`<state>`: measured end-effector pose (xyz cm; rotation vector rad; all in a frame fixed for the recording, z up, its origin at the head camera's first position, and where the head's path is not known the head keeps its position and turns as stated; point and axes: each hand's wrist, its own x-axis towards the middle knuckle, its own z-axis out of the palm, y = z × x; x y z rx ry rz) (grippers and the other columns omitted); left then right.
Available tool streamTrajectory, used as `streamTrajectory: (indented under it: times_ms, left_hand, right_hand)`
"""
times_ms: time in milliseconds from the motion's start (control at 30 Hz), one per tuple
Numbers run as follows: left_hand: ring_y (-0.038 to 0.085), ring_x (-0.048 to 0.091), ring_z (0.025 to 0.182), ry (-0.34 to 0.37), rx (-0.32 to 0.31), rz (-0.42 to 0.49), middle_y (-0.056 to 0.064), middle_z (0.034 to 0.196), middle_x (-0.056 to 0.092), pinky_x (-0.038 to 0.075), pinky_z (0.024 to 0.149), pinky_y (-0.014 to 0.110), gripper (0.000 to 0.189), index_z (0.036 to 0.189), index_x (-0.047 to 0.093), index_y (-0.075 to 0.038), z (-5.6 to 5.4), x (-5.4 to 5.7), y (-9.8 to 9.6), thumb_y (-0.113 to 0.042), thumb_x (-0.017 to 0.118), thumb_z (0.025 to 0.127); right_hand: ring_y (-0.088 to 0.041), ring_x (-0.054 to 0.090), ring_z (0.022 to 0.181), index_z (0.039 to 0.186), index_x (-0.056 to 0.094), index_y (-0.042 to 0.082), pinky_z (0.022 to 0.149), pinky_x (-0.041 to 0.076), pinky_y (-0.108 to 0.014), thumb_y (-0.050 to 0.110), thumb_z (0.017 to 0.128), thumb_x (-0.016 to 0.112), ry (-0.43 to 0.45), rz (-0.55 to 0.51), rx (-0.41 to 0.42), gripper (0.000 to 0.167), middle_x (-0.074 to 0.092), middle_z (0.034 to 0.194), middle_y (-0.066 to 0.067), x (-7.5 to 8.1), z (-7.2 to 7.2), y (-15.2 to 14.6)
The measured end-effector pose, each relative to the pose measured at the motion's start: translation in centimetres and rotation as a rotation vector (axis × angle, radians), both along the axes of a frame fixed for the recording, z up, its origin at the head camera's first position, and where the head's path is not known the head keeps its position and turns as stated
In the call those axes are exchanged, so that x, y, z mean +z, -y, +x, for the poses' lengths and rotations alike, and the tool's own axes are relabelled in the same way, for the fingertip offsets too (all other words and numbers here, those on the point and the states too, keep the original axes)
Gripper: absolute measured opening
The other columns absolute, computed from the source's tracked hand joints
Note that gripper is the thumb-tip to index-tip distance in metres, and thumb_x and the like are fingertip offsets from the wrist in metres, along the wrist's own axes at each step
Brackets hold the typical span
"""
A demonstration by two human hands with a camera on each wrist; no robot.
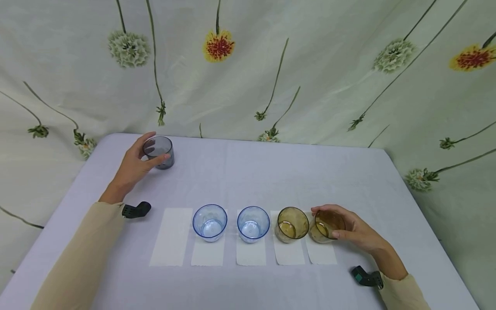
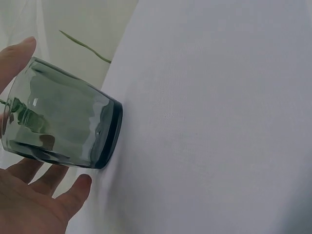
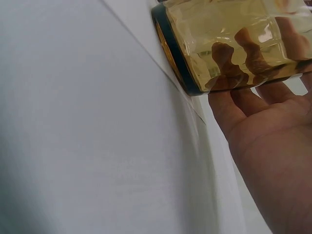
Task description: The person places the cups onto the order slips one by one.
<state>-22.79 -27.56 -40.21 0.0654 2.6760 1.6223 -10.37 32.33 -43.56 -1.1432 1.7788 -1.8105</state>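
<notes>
My left hand (image 1: 133, 165) curls around a smoky grey glass tumbler (image 1: 159, 152) at the table's far left corner. My right hand (image 1: 354, 230) cups a ribbed amber glass (image 1: 327, 226) on the rightmost white paper strip (image 1: 321, 252), beside its amber twin (image 1: 292, 224) and two clear blue-rimmed cups (image 1: 210, 222).

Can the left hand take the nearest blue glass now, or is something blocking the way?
Probably not at once: the left hand grips the grey glass at the far corner. The blue glass stands upright, with only bare cloth between.
</notes>
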Motion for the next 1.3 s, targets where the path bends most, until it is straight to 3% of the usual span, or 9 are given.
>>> streamTrajectory:
  times_ms: [133,267,733,1000,1300]
  left_hand:
    - [0.034,0.029,0.149,0.006,-0.005,-0.006,0.017,0.162,0.028,0.042,0.098,0.026,0.091,0.161,0.016,-0.032,0.1,-0.1,-0.1,-0.040,0.073,0.091]
    - [0.036,0.032,0.147,0.010,-0.009,0.003,0.018,0.161,0.031,0.040,0.079,0.008,0.090,0.161,0.016,-0.033,0.2,-0.2,-0.2,-0.041,0.073,0.091]
    - [0.039,0.037,0.142,0.014,-0.010,-0.007,0.020,0.160,0.032,0.041,0.077,0.008,0.087,0.161,0.016,-0.031,0.5,0.2,-0.6,-0.044,0.069,0.093]
    - [0.039,0.039,0.141,0.009,0.007,-0.061,0.019,0.158,0.034,0.041,0.077,0.012,0.091,0.162,0.016,-0.027,0.3,-0.2,-0.3,-0.050,0.068,0.092]
    - [0.039,0.042,0.139,-0.008,-0.007,-0.090,0.018,0.157,0.036,0.041,0.078,0.012,0.085,0.161,0.019,-0.031,1.3,0.6,0.0,-0.049,0.067,0.093]
  right_hand:
    - [-0.024,0.039,0.146,0.147,0.029,-0.015,0.118,0.031,-0.026,-0.023,0.091,0.045,0.015,0.008,-0.010,0.059,0.038,0.155,-0.025,0.1,0.1,0.0]
    - [-0.024,0.039,0.146,0.147,0.029,-0.014,0.118,0.031,-0.026,-0.022,0.091,0.045,0.015,0.016,-0.011,0.059,0.038,0.155,-0.025,0.1,0.1,0.0]
    - [-0.024,0.039,0.145,0.147,0.029,-0.014,0.118,0.031,-0.026,-0.022,0.091,0.046,0.026,0.013,-0.012,0.059,0.038,0.154,-0.026,0.1,0.1,0.0]
    - [-0.024,0.039,0.145,0.147,0.029,-0.014,0.118,0.031,-0.026,-0.022,0.092,0.045,0.029,0.013,-0.013,0.058,0.037,0.155,-0.027,0.1,0.2,0.0]
    - [-0.025,0.039,0.145,0.147,0.029,-0.014,0.118,0.030,-0.027,-0.023,0.091,0.045,0.005,0.006,-0.003,0.059,0.037,0.154,-0.028,0.2,0.2,0.1]
